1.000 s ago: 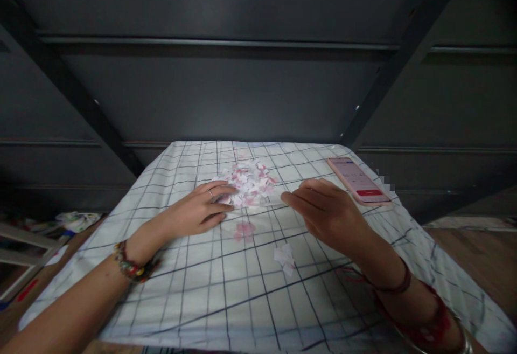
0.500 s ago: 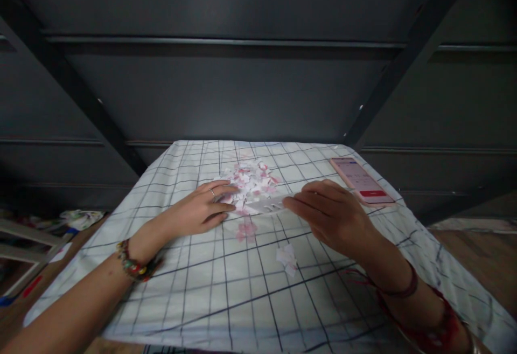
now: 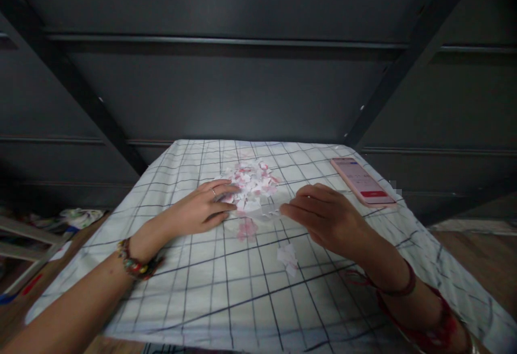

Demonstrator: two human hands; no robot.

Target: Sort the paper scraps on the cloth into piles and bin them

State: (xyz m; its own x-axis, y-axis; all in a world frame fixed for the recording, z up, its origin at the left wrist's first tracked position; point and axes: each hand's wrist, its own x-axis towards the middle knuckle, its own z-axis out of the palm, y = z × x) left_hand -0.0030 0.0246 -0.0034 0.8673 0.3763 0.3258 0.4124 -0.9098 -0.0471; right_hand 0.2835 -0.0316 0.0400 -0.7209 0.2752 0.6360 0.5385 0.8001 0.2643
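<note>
My left hand (image 3: 202, 208) rests palm down on the tablecloth, fingers spread, with its fingertips at the left edge of a heap of small white and pink paper scraps (image 3: 252, 181). A ring is on one finger. My right hand (image 3: 327, 214) is closed, pinching the right end of a pale, see-through flat strip (image 3: 264, 209) with small marks along it; its exact kind is unclear. The strip lies across the near side of the heap, between my two hands. Closer to me lies a small separate cluster of white scraps (image 3: 287, 258).
A phone in a pink case (image 3: 363, 182), screen lit, lies at the table's right edge. The table has a white checked cloth (image 3: 210, 295). Dark panels (image 3: 242, 90) rise behind it. A pale rack (image 3: 28, 251) stands on the floor at left.
My right hand has shifted slightly left and down, and the strip has lowered with it toward the near edge of the heap. My left hand stays in place.
</note>
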